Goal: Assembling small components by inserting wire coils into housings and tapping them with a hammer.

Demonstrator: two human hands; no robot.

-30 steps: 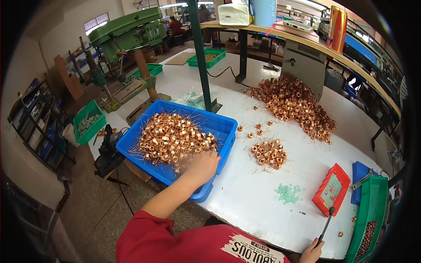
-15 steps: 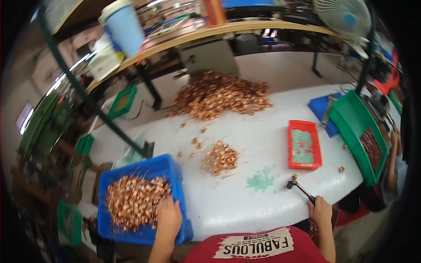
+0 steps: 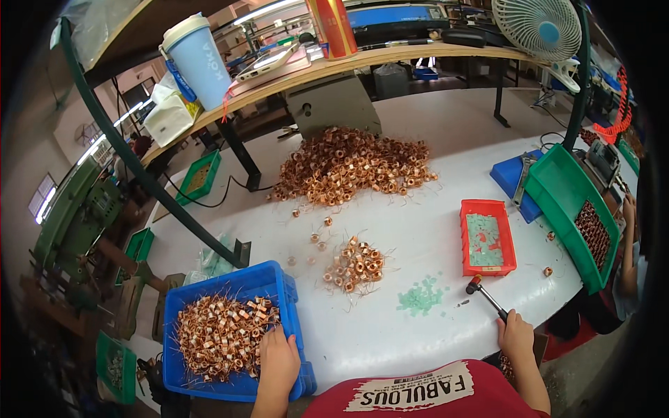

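Note:
My left hand (image 3: 280, 362) reaches over the right side of a blue bin (image 3: 300, 341), its curled fingertips among the copper wire coils (image 3: 223, 334) heaped inside. What those fingers hold, if anything, is hidden. At the table's front edge, my right hand (image 3: 517, 336) is closed round the dark handle of a small hammer (image 3: 492, 299). The hammer's head, with an orange face, is near the front of a red tray (image 3: 465, 240) holding pale green chips (image 3: 482, 231). A small dark piece (image 3: 463, 303) lies on the table left of the hammer.
A small coil group (image 3: 355, 266) and loose green chips (image 3: 421, 296) lie mid-table, with a large coil heap (image 3: 355, 167) behind. Green bin (image 3: 550, 182) and blue block (image 3: 509, 171) stand right. A shelf (image 3: 390, 56) with cup (image 3: 198, 59) and fan (image 3: 536, 28) spans the back.
The whole view has shifted slightly and sharpened. The hammer's head has moved a little away from me and right, toward the red tray. My left hand stays at the blue bin's coils.

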